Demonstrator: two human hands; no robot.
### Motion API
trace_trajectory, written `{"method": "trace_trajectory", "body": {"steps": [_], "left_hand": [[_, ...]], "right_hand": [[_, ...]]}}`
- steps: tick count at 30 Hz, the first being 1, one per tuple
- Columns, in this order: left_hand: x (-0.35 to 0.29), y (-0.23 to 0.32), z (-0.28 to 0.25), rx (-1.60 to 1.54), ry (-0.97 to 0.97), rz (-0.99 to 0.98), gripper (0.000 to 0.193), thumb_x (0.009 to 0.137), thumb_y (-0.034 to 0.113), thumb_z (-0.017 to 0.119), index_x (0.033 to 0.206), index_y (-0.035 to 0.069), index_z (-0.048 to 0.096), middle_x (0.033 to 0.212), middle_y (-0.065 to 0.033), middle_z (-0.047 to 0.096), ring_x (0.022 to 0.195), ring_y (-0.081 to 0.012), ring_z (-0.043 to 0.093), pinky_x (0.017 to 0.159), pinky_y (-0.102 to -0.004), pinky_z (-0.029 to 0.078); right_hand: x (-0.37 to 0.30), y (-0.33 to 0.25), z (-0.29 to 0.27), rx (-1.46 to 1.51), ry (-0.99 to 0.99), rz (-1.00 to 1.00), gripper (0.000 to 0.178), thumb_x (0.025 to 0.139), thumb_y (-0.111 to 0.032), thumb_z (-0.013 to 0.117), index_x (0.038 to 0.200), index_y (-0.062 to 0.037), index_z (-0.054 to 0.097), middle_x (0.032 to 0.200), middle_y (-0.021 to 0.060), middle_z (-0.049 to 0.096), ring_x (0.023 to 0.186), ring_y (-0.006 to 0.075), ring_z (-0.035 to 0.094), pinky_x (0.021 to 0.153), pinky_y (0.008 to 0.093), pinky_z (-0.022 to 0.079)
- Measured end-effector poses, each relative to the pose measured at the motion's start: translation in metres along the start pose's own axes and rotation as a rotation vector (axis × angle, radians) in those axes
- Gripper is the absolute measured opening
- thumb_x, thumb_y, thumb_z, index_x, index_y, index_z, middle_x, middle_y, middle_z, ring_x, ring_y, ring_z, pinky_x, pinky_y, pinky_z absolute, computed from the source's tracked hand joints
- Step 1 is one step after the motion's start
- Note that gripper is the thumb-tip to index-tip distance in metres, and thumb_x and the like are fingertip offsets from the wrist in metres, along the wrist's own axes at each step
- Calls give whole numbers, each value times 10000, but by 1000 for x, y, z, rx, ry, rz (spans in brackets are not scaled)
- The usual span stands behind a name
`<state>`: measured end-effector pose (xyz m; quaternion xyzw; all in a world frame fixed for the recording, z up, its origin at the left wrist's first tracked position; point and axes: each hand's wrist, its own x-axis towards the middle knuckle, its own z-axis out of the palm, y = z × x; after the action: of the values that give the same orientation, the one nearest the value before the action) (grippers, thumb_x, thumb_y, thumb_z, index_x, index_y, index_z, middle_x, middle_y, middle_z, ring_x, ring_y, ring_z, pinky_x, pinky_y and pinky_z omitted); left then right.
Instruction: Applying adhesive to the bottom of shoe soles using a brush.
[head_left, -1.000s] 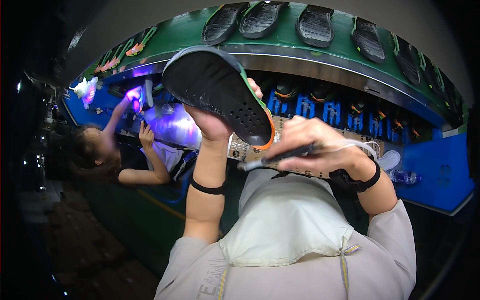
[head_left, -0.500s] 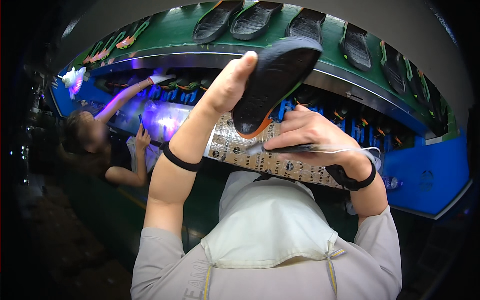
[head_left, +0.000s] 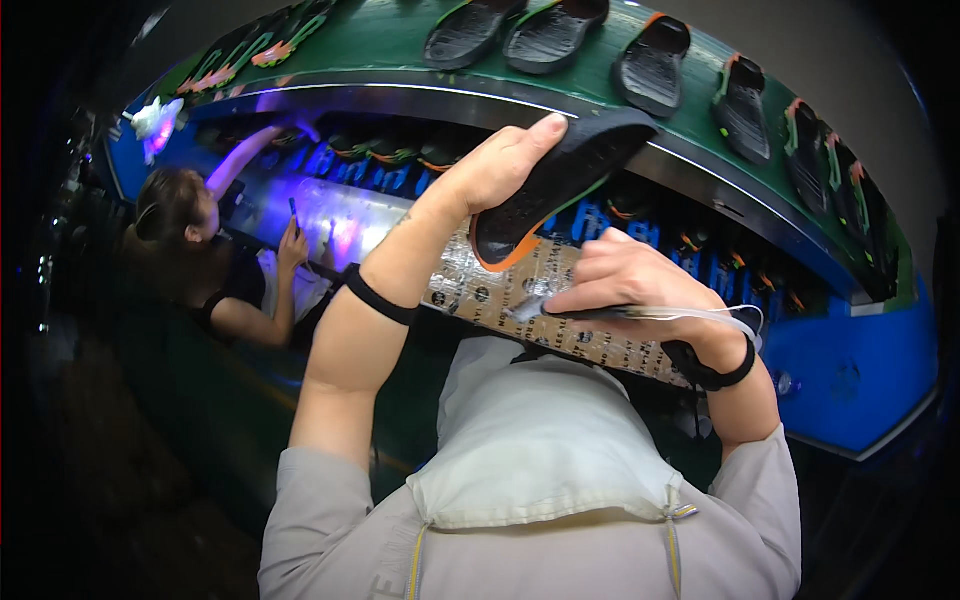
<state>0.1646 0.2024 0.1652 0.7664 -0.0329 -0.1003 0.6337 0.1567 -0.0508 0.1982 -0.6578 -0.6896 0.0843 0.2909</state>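
My left hand point(head_left: 500, 168) is closed on the edge of a black shoe sole point(head_left: 565, 190) with an orange and green rim, thumb on top, fingers hidden. The sole is held tilted above the work surface, its orange end lowest. In my right hand point(head_left: 640, 278) is a thin dark-handled brush point(head_left: 590, 313) with a pale, blurred tip and a clear tube trailing toward my wrist. The brush points left, just below the sole and apart from it. Beneath both hands lies a work surface covered with printed brown tape point(head_left: 480, 275).
A green conveyor point(head_left: 385, 52) carrying several soles point(head_left: 650, 65) curves across the back, behind a metal edge. Under it, a shelf holds more soles and blue supports point(head_left: 645, 232). At left a co-worker point(head_left: 205, 235) reaches toward that shelf, near purple light. A blue panel point(head_left: 850, 375) stands right.
My left hand and the sole have shifted slightly right and down in the picture. My right hand and brush have also shifted right a little. The conveyor soles appear farther right.
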Motion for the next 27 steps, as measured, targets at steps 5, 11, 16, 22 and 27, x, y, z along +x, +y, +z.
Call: {"method": "trace_trajectory", "body": {"steps": [5, 11, 16, 22, 27], "left_hand": [[-48, -132, -20, -918, 229, 168, 848, 1066, 705, 206, 1559, 57, 442, 1485, -178, 576, 1388, -334, 540, 1180, -494, 418], [-160, -260, -17, -1269, 174, -520, 1017, 961, 845, 257, 1598, 63, 392, 1581, -298, 434, 1452, -557, 393, 1166, -751, 252], [-177, -339, 26, -1742, -112, -379, 1067, 954, 842, 305, 1572, -25, 383, 1517, -433, 403, 1398, -629, 411, 1051, -759, 416], [-130, -294, 55, -1760, 158, -299, 713, 1000, 456, 355, 1522, -16, 466, 1419, -348, 556, 1333, -508, 549, 1083, -659, 465], [-103, -209, 81, -1692, 106, -45, 729, 1014, 526, 323, 1491, 0, 491, 1387, -316, 587, 1248, -469, 612, 1048, -645, 503]], "right_hand": [[-18, 12, 10, 215, 295, 225, 287, 791, -123, 858, 1065, -60, 802, 800, 57, 672, 743, 212, 585, 748, 356, 424], [-49, 27, 48, 534, 630, 729, 225, 831, -59, 747, 1046, 2, 778, 838, 35, 713, 742, 85, 602, 684, 250, 471], [-33, 29, 70, 545, 599, 793, 219, 855, -76, 735, 1058, -3, 772, 856, 27, 713, 768, 83, 615, 708, 243, 488], [-10, 28, 85, 600, 603, 837, 205, 871, -96, 717, 1047, -5, 768, 849, 37, 720, 760, 90, 612, 702, 254, 495], [20, 19, 78, 527, 663, 825, 221, 887, -126, 728, 1068, -6, 767, 852, 61, 734, 778, 104, 657, 705, 279, 528]]}}
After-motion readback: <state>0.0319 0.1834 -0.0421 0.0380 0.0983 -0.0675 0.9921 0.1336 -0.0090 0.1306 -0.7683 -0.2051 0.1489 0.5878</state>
